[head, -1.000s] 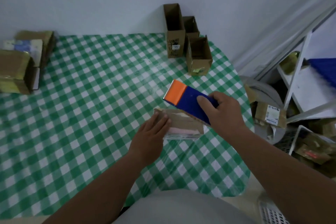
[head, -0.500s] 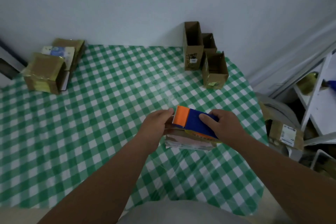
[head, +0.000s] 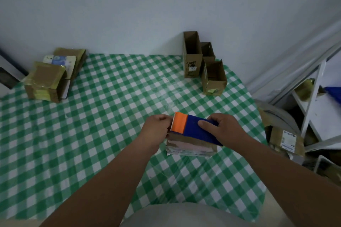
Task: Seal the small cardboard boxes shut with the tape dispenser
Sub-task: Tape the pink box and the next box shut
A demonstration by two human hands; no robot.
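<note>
A small flat cardboard box (head: 191, 146) with a pink side lies on the green checked table (head: 103, 120) in front of me. The tape dispenser (head: 195, 128), blue with an orange serrated end, lies on top of the box. My right hand (head: 221, 128) grips its blue body from the right. My left hand (head: 156, 129) has curled fingers at the orange end and the box's left edge; what it pinches there is hidden.
Three open cardboard boxes (head: 203, 62) stand at the back right against the wall. Taped boxes (head: 46, 81) are stacked at the back left. A white shelf frame (head: 313, 101) and loose packages (head: 285, 139) crowd the floor to the right.
The dispenser has come down from above the box onto its top. My left hand moved from lying flat on the box to the orange end, fingers curled.
</note>
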